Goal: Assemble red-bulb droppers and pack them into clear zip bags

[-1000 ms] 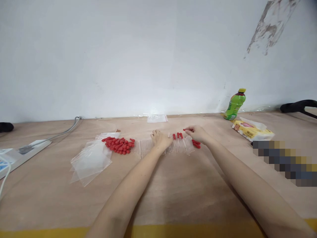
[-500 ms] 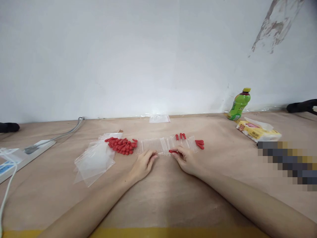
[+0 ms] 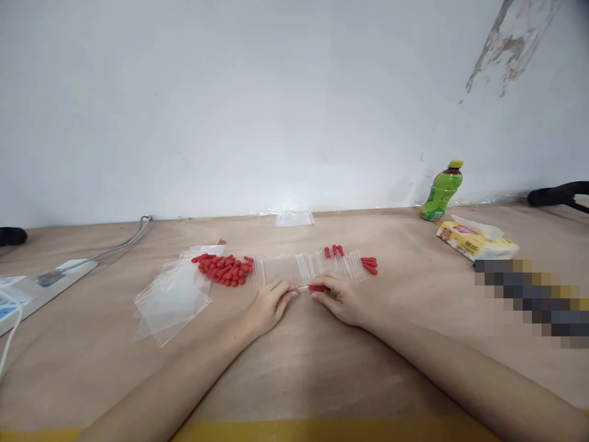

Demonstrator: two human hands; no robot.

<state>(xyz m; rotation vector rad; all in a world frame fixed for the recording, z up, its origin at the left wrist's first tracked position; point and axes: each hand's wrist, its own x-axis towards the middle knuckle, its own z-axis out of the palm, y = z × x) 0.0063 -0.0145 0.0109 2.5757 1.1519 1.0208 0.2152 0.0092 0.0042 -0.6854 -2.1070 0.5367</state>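
Note:
My left hand (image 3: pixel 271 302) pinches a clear dropper tube (image 3: pixel 302 288), its end sticking out to the right. Opposite it, my right hand (image 3: pixel 341 299) holds a red rubber bulb (image 3: pixel 316 288) between thumb and fingers. Tube and bulb are in line, at or almost at contact; whether one is inside the other I cannot tell. Behind both hands lies a row of clear tubes (image 3: pixel 280 269). Three of those at the right carry red bulbs (image 3: pixel 334 252) on their far ends. A heap of loose red bulbs (image 3: pixel 225 270) is left of the row, and a few more bulbs (image 3: pixel 369 265) lie at its right end.
Clear plastic bags (image 3: pixel 175 301) are spread at the left. A power strip (image 3: pixel 69 276) with cables lies farther left. At the back right stand a green bottle (image 3: pixel 444 193) and a yellow tissue pack (image 3: pixel 476 242). Brown paper (image 3: pixel 294 368) covers the table up to the wall.
The bulb in my right hand and the tube in my left hand have come together, end to end. The whole view has shifted slightly.

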